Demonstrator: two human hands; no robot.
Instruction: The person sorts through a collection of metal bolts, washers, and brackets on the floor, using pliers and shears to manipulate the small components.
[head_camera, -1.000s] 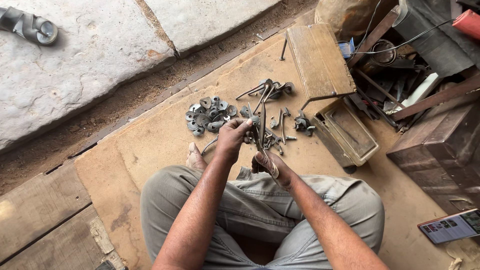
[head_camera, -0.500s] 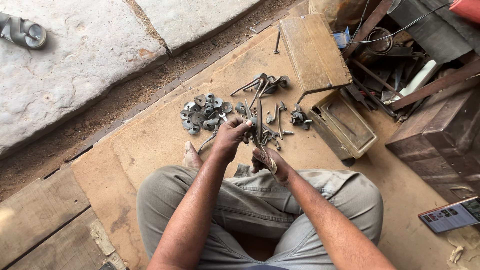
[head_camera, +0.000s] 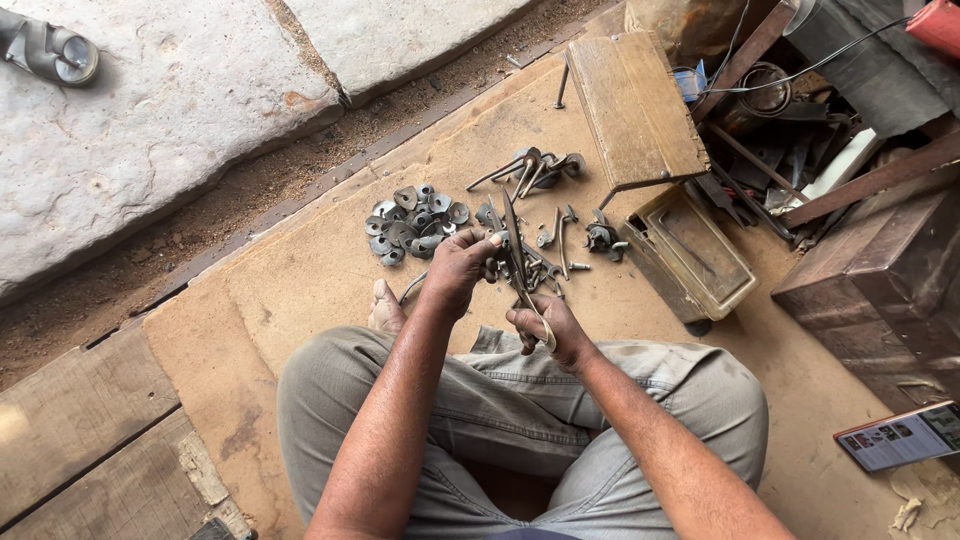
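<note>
Holding: right hand (head_camera: 548, 330) grips long thin grey metal tool (head_camera: 520, 262) tight.
Pinching: left hand (head_camera: 458, 268) squeezes a small dark part.
Tip: keep both steady.

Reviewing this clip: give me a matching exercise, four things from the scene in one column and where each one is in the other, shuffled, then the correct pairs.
Things:
1. pile of round metal pieces
2. long metal tool
3. sandal
4. phone

Places:
A. on the stone slab, far upper left
B. on the floor at the right edge, screen lit
C. on the board, just beyond the left hand
D. gripped in the right hand, tip pointing away from the person

Pairs: 1-C, 2-D, 3-A, 4-B
</note>
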